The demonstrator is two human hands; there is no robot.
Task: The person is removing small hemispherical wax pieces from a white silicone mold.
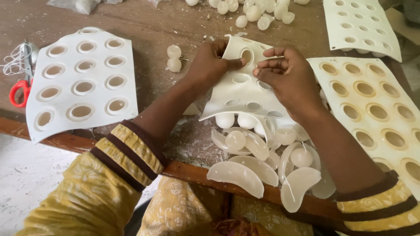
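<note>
My left hand (212,61) and my right hand (288,76) both grip a white flexible mould sheet (238,94) with round cavities, bending its far edge upward over the wooden table (162,26). Round white wax balls bulge from the mould's underside near its lower edge (225,120). Just below it, at the table's front edge, lies a heap of pale crescent-shaped wax pieces (238,175) with a few balls among them. Two joined wax balls (174,58) lie just left of my left hand.
An empty white mould sheet (81,81) lies at the left, overhanging the table edge. Red-handled scissors (22,85) rest beside it. Two more mould sheets lie at the right (372,105) and far right (361,24). Several loose wax balls (258,11) are scattered at the back.
</note>
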